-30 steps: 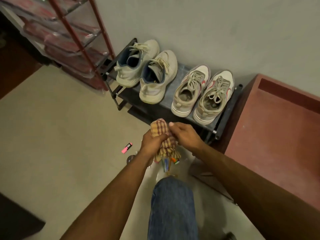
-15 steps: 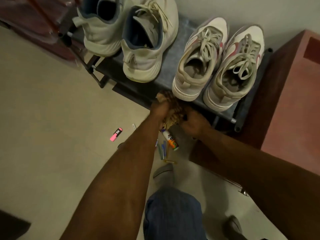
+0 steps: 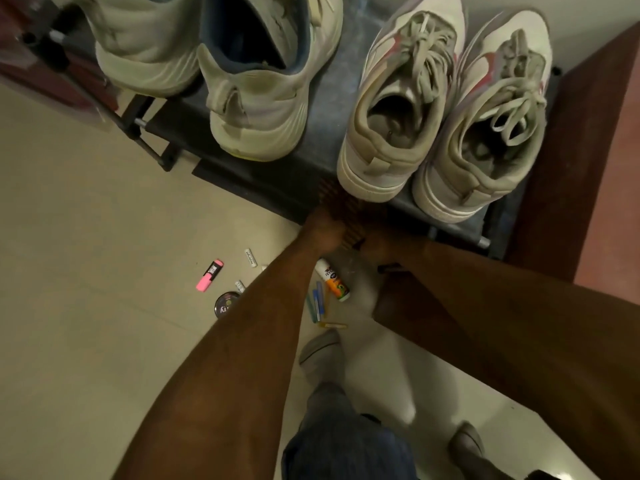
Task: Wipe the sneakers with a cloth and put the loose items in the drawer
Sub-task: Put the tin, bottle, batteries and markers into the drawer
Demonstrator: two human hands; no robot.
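Note:
Two pairs of sneakers stand on a low black rack point(image 3: 322, 109): a cream pair with blue lining point(image 3: 256, 84) at left, a beige pair with pink marks point(image 3: 398, 109) at right. My left hand point(image 3: 325, 226) and my right hand point(image 3: 381, 245) meet just below the beige pair's heel, both closed on a checked cloth point(image 3: 351, 220) in deep shadow. Loose items lie on the floor under my arms: a pink highlighter point(image 3: 209, 275), a glue bottle point(image 3: 332, 278), blue pens point(image 3: 317, 303), a round tin point(image 3: 225, 304), two small white pieces point(image 3: 250, 258).
A reddish-brown cabinet point(image 3: 588, 168) stands right of the rack. A dark red shelf unit point(image 3: 20, 53) is at far left. My jeans leg point(image 3: 346, 441) and grey shoes point(image 3: 320, 355) are on the pale tiled floor point(image 3: 86, 271).
The view has dropped closer to the rack. My hands with the cloth have moved forward and down, from open floor to the rack's front edge under the beige sneaker.

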